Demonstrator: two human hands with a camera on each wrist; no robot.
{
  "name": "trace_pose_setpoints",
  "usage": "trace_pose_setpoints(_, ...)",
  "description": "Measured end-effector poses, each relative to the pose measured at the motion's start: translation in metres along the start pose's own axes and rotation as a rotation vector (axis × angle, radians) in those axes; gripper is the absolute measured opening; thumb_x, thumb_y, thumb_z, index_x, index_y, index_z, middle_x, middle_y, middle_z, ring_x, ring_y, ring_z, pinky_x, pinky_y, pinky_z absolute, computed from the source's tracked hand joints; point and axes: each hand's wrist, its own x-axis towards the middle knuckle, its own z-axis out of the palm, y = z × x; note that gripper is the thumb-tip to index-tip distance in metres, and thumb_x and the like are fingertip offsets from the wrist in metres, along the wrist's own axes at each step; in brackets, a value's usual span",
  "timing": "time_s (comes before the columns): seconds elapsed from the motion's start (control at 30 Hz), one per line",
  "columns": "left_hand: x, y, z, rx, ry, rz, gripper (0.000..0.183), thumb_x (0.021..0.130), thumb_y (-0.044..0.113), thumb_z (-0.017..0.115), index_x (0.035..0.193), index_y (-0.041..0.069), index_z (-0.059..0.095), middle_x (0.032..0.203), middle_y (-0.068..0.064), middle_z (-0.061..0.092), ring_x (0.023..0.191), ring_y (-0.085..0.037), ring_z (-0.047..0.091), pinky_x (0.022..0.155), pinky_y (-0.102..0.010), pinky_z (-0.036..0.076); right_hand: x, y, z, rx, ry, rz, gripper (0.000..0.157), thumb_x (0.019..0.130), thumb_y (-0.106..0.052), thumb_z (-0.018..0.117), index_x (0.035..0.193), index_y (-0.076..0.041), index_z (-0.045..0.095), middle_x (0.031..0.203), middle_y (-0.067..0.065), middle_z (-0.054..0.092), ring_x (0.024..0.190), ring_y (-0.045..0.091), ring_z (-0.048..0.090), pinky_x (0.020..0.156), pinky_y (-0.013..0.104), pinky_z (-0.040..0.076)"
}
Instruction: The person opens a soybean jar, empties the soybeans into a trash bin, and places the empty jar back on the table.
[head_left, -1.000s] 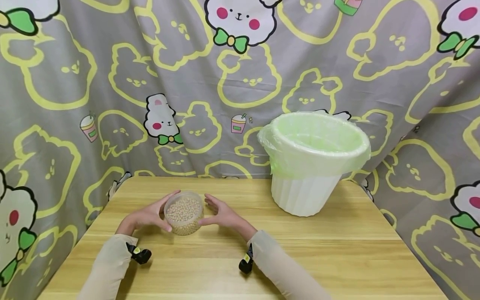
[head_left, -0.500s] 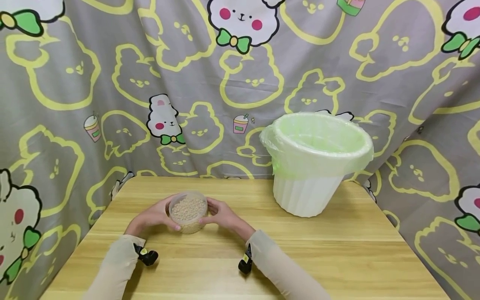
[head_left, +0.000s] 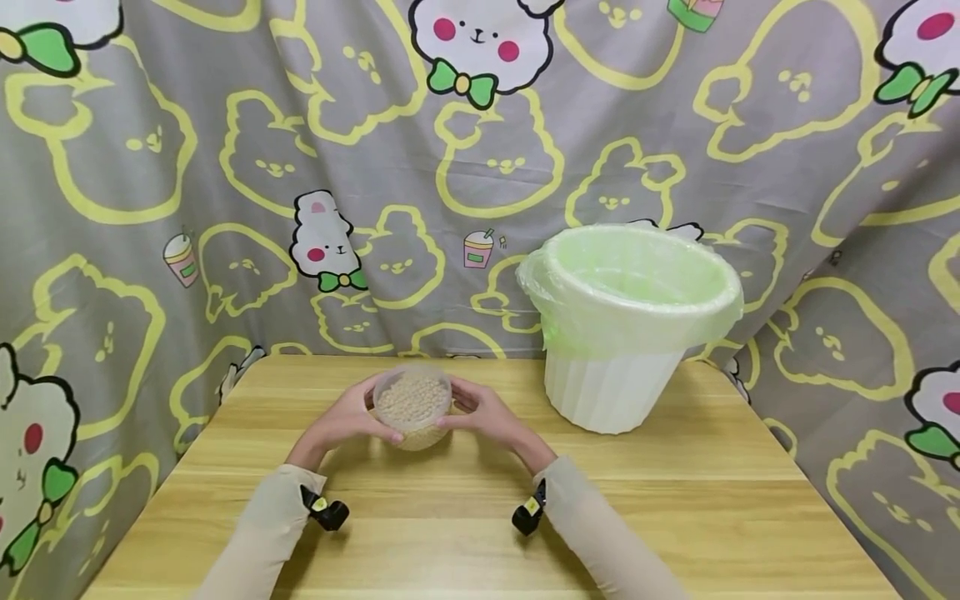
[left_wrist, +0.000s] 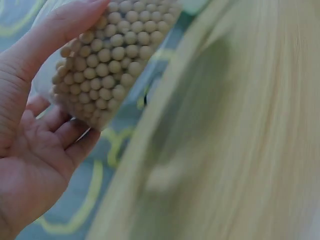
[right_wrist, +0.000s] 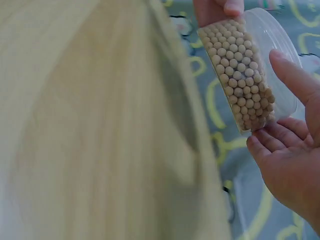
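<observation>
A round clear plastic tub (head_left: 412,408), partly filled with small beige balls (right_wrist: 240,75), is held between both hands above the table. My left hand (head_left: 352,415) grips its left side, thumb at the front and fingers curled behind and beneath, as the left wrist view shows. On the other side my right hand (head_left: 487,414) holds the tub with the thumb toward the near wall and fingertips at its far lower edge. In the right wrist view the balls (right_wrist: 250,102) sit below a bare clear upper wall, and a shadow lies on the wood beneath.
A white ribbed bin (head_left: 615,383) with a pale green plastic liner (head_left: 555,292) stands at the back right of the wooden table (head_left: 450,533). Behind the table hangs a grey patterned curtain (head_left: 405,175). A small black camera is strapped at each wrist.
The right hand has closed in on the tub's side, where a gap showed before. Both hands have lifted the tub and carried it to the right and slightly back. The bin has not moved.
</observation>
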Motion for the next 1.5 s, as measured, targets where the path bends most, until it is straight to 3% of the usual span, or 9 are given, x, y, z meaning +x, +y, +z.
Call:
trace_pose_setpoints(0.3, 0.017, 0.067, 0.038, -0.082, 0.058, 0.121, 0.101, 0.058, 0.013, 0.090, 0.143, 0.010, 0.036, 0.136, -0.012, 0.049, 0.122, -0.025, 0.049, 0.098, -0.032, 0.043, -0.031, -0.037, -0.041, 0.009, 0.039, -0.049, 0.073, 0.081, -0.012, 0.072, 0.145, -0.012, 0.036, 0.148, 0.007, 0.038, 0.135, 0.022, 0.038, 0.110, 0.033, 0.032)
trace_pose_setpoints(0.63, 0.038, 0.074, 0.071, -0.293, 0.050, 0.140, 0.102, 0.064, 0.004, 0.085, 0.146, 0.024, 0.028, 0.137, -0.010, 0.040, 0.121, -0.026, 0.044, 0.097, -0.036, 0.043, -0.057, -0.057, -0.056, 0.045, 0.138, 0.003, 0.073, 0.083, -0.018, 0.072, 0.145, -0.017, 0.035, 0.150, 0.006, 0.036, 0.136, 0.020, 0.036, 0.107, 0.026, 0.034)
trace_pose_setpoints(0.87, 0.031, 0.104, 0.083, -0.221, 0.099, 0.165, 0.110, 0.055, 0.008, 0.091, 0.145, 0.014, 0.027, 0.137, -0.012, 0.040, 0.121, -0.025, 0.045, 0.099, -0.040, 0.040, -0.068, -0.066, -0.056, 0.021, 0.129, -0.017, 0.074, 0.082, -0.013, 0.072, 0.146, -0.015, 0.034, 0.149, 0.008, 0.036, 0.136, 0.022, 0.036, 0.107, 0.029, 0.034)
trace_pose_setpoints(1.0, 0.028, 0.115, 0.087, -0.093, 0.201, 0.212, 0.110, 0.052, 0.015, 0.093, 0.143, 0.009, 0.032, 0.132, -0.014, 0.048, 0.117, -0.027, 0.050, 0.096, -0.045, 0.044, -0.069, -0.083, -0.053, -0.176, 0.121, -0.004, 0.098, 0.072, -0.016, 0.081, 0.149, -0.026, 0.021, 0.153, 0.002, 0.028, 0.138, 0.022, 0.033, 0.110, 0.039, 0.031)
trace_pose_setpoints(1.13, 0.035, 0.108, 0.096, 0.072, 0.326, 0.214, 0.115, 0.045, 0.027, 0.095, 0.142, 0.016, 0.034, 0.131, -0.007, 0.051, 0.116, -0.022, 0.052, 0.094, -0.043, 0.046, -0.062, -0.103, -0.036, -0.478, 0.215, 0.001, 0.118, 0.061, -0.038, 0.087, 0.149, -0.036, 0.009, 0.156, 0.000, 0.014, 0.141, 0.023, 0.021, 0.111, 0.053, 0.025)
trace_pose_setpoints(1.23, 0.042, 0.101, 0.103, 0.166, 0.383, 0.192, 0.115, 0.043, 0.036, 0.094, 0.141, 0.022, 0.034, 0.128, -0.001, 0.052, 0.113, -0.019, 0.053, 0.091, -0.040, 0.048, -0.052, -0.112, -0.020, -0.647, 0.308, 0.015, 0.115, 0.062, -0.060, 0.078, 0.150, -0.032, 0.010, 0.157, 0.003, 0.012, 0.142, 0.026, 0.015, 0.106, 0.059, 0.028)
trace_pose_setpoints(1.33, 0.045, 0.099, 0.107, 0.207, 0.407, 0.183, 0.115, 0.043, 0.039, 0.092, 0.141, 0.023, 0.034, 0.126, -0.001, 0.053, 0.110, -0.020, 0.055, 0.088, -0.039, 0.050, -0.044, -0.114, -0.009, -0.787, 0.384, 0.027, 0.110, 0.065, -0.072, 0.067, 0.151, -0.023, 0.017, 0.156, 0.006, 0.016, 0.141, 0.028, 0.017, 0.103, 0.058, 0.033)
trace_pose_setpoints(1.5, 0.045, 0.096, 0.104, 0.184, 0.352, 0.151, 0.116, 0.045, 0.037, 0.092, 0.143, 0.024, 0.031, 0.128, -0.002, 0.052, 0.112, -0.020, 0.054, 0.089, -0.040, 0.050, -0.038, -0.107, -0.005, -0.923, 0.437, -0.029, 0.100, 0.069, -0.070, 0.064, 0.146, -0.015, 0.033, 0.149, 0.014, 0.029, 0.135, 0.029, 0.027, 0.098, 0.054, 0.040)
